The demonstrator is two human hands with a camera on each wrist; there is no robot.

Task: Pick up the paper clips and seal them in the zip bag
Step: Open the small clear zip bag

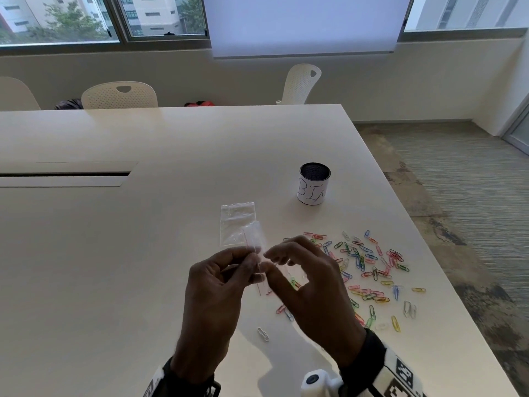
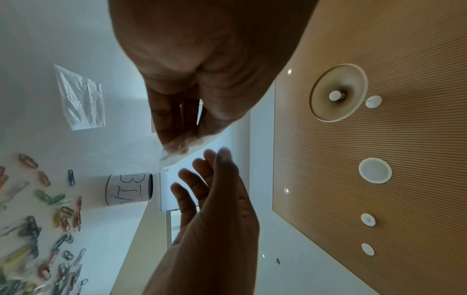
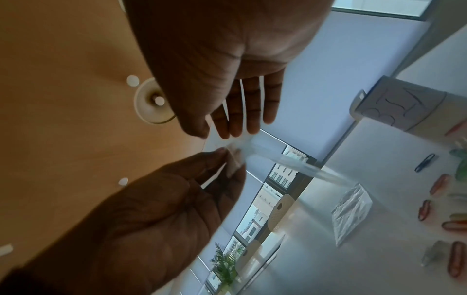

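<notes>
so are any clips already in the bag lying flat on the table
No, the zip bag on the table looks clear and empty, while the paper clips lie scattered loose to its right.

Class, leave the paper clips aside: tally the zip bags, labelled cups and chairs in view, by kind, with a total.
Clear plastic zip bags: 2 (held; lying flat)
Round black mesh cup with white BIN label: 1
White perforated plastic chairs: 3
Total: 6

White surface (image 1: 143, 224) across the frame's middle. White chairs (image 1: 120, 96) and windows (image 1: 57, 21) along the top. Striped carpet (image 1: 458, 181) at right.
</notes>
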